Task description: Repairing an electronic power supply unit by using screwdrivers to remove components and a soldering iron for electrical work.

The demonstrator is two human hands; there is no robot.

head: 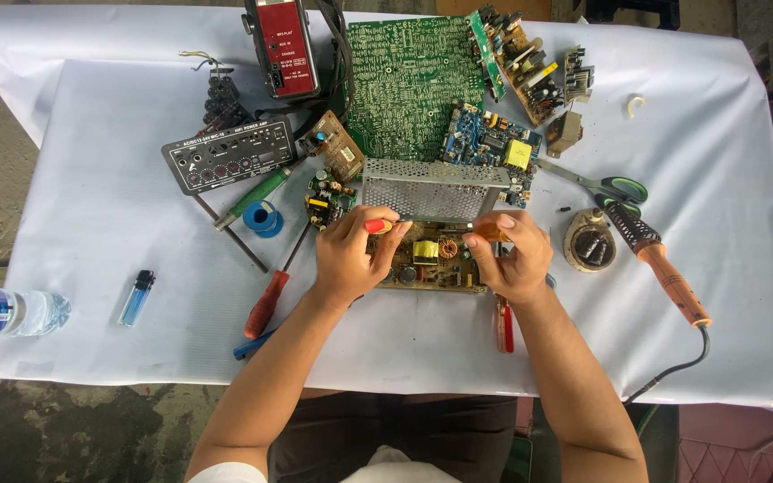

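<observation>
My left hand (pixel 351 255) pinches a small tool with a red and yellow handle (pixel 378 226) over a brown power supply circuit board (pixel 429 259) lying in front of me. My right hand (pixel 512 255) holds a small orange-handled tool (pixel 491 233) at the board's right end. The thin shaft between the two hands runs along the front edge of a perforated metal cover (pixel 431 190) that stands just behind the board. Both hands rest on the board's ends.
A large green circuit board (pixel 409 76), several smaller boards, a red device (pixel 283 45), a black audio panel (pixel 228 154), scissors (pixel 606 188), a soldering iron (pixel 664 264) on its stand, screwdrivers (pixel 266 304), a solder spool (pixel 263 217), a lighter (pixel 137 297) and a water bottle (pixel 6 311) lie on the white sheet.
</observation>
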